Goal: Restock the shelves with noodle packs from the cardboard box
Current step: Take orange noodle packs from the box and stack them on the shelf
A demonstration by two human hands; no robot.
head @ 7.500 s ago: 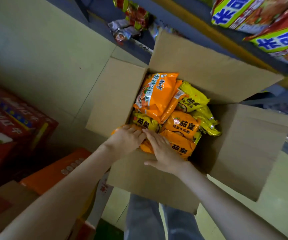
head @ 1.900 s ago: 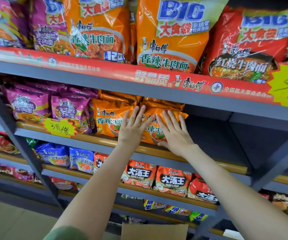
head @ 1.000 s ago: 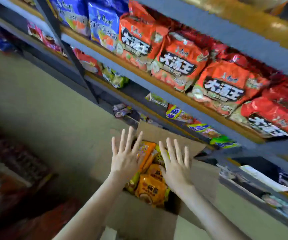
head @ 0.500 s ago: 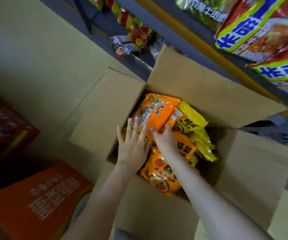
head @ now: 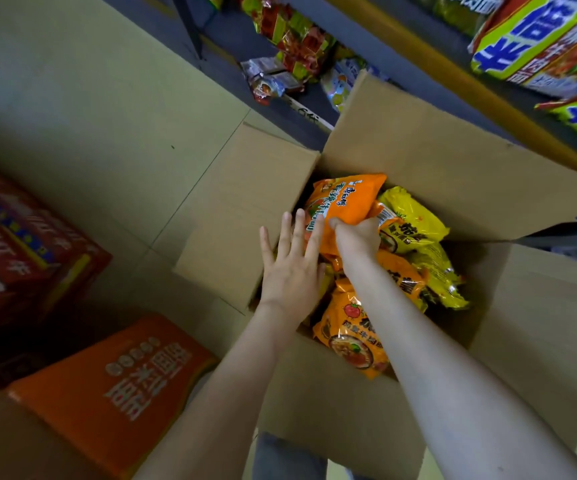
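One orange noodle pack [head: 344, 206] lies on top of the heap inside the open cardboard box [head: 453, 174], tilted against the far-left inner corner, and it is the pack being taken. The right hand [head: 358, 239] has its fingers clenched on the pack's near edge, thumb on top and the rest curled underneath. The left hand [head: 292, 268] is spread flat with fingers released, its fingertips resting on the pack's left side beside the box's left flap [head: 245, 216].

Such a pack should be light and puffy, with a thin, glossy and rather slippery film around a brittle noodle block. A hard squeeze in the middle would probably crack the block, so the safer hold is at a crimped end seam or flat across both long sides, one palm each side. The pinch at the edge looks enough to lift it, though the film may slide if the grip loosens.

Beneath and to the right lie more packs: yellow packs [head: 415, 220] towards the far-right side, and other orange packs [head: 353, 334] nearer the person, loosely heaped and likely to shift as one is drawn out.

Beyond the box, the shelves [head: 401, 53] rise at the top, carrying assorted packets. On the floor [head: 89, 109] to the left sit an orange carton [head: 107, 393] and red cartons [head: 20, 237].
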